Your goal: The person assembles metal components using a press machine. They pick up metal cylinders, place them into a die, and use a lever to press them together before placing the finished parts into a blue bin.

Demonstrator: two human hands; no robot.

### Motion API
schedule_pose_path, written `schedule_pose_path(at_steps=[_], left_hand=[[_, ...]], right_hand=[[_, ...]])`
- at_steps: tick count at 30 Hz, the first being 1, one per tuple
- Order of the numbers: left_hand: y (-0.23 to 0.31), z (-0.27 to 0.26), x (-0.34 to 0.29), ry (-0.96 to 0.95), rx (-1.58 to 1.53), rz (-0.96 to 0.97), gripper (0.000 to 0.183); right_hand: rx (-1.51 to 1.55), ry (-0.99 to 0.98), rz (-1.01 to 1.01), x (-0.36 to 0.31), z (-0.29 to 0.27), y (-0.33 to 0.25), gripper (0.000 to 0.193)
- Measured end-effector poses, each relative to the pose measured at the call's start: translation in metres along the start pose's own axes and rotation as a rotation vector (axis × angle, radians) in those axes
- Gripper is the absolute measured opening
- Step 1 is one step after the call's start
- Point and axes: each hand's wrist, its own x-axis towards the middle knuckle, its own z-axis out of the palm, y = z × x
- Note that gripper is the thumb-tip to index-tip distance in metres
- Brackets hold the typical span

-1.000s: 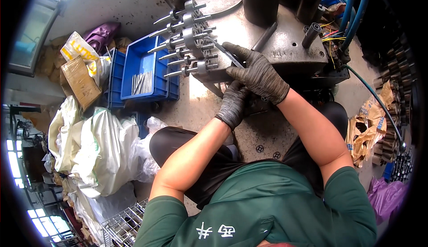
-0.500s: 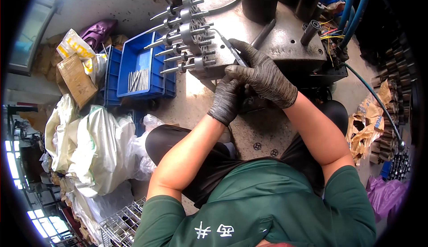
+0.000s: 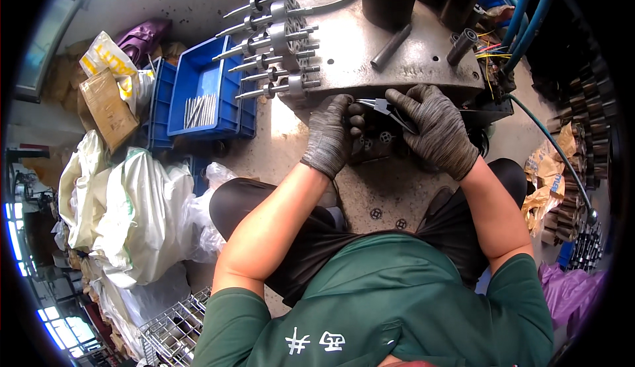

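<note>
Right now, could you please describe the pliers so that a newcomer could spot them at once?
Start at the grey metal machine table, then drop to its near edge between the two gloved hands. The pliers sit in the right hand, slim and shiny with a pointed tip toward the left hand, unlike the shafts lined up left.

Blue plastic bin (image 3: 198,79) on the floor at left, holding a small row of bare metal rods (image 3: 200,109). A second blue bin (image 3: 161,105) stands against its left side. Beyond these, a brown cardboard box (image 3: 109,109), a yellow-and-white bag (image 3: 109,59) and a purple bag (image 3: 142,36). Large white sacks (image 3: 126,201) piled lower left, with a wire mesh basket (image 3: 175,330) just below them. Blue hoses (image 3: 522,3) run down at upper right. Stacked dark gear-like parts (image 3: 585,148) line the right edge. Purple plastic (image 3: 569,294) at lower right.
</note>
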Motion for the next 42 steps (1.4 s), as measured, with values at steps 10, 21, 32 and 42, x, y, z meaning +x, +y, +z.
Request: schedule_pose_path(at_steps=[10,21,32,42], left_hand=[[-0.003,0.001,0.000,0.036,0.249,0.107,0.016],[-0.005,-0.001,-0.001,0.023,0.282,0.154,0.018],[-0.006,-0.004,-0.002,-0.008,0.395,0.265,0.025],[-0.008,-0.006,0.001,-0.022,0.290,0.234,0.021]], right_hand=[[-0.076,-0.030,-0.001,-0.003,0.006,-0.001,0.066],[-0.092,-0.055,0.043,-0.003,0.008,-0.004,0.069],[-0.096,-0.058,0.066,-0.002,0.006,-0.007,0.069],[-0.094,-0.097,0.086,-0.003,0.004,-0.007,0.062]])
